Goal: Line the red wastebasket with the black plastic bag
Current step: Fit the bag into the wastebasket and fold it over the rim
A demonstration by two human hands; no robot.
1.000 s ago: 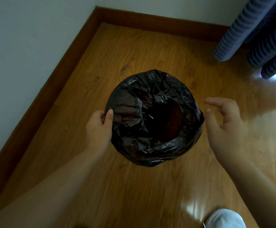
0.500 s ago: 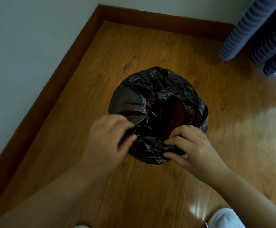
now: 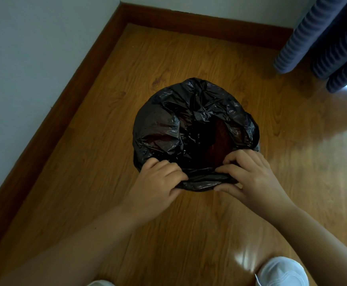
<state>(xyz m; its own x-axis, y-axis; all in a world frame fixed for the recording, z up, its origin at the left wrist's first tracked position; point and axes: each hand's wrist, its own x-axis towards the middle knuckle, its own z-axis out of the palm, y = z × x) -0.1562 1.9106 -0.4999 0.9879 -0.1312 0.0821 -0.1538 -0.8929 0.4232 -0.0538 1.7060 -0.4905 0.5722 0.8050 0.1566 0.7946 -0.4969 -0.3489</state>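
The black plastic bag (image 3: 168,129) is draped over a round wastebasket standing on the wooden floor, hiding its outside. Through the bag's opening a dark red inside of the red wastebasket (image 3: 220,139) shows. My left hand (image 3: 158,182) pinches the bag's film at the near left of the rim. My right hand (image 3: 249,176) grips the bag at the near right of the rim, fingers curled over the edge. A crumpled fold of bag stretches between the two hands.
The wooden floor (image 3: 189,223) meets a brown skirting board (image 3: 65,104) and pale walls at left and back. A dark blue curtain (image 3: 321,38) hangs at the upper right. White shoes (image 3: 282,273) show at the bottom edge.
A second ago my hands were at the basket's left and right sides, the right one open. Both came to the near rim and closed on the bag's edge.
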